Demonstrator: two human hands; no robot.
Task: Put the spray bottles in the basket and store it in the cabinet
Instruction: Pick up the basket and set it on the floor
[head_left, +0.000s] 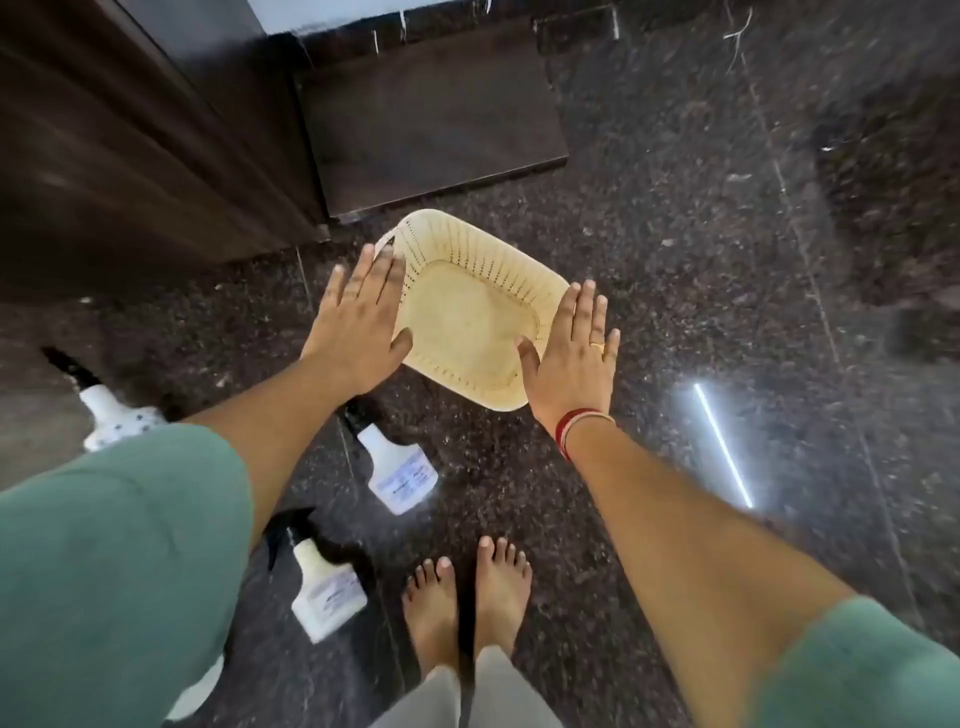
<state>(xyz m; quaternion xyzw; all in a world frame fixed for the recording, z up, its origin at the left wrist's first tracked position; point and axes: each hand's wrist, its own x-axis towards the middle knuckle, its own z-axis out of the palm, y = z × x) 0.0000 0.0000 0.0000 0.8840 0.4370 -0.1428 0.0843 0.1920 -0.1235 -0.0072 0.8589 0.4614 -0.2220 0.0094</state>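
Both open hands, left (358, 317) and right (574, 353), flank the empty basket (467, 312).

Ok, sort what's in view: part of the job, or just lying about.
For the job:
basket, empty
three spray bottles on the floor
cabinet
left hand, right hand, both open

Just there:
dark floor
bare feet
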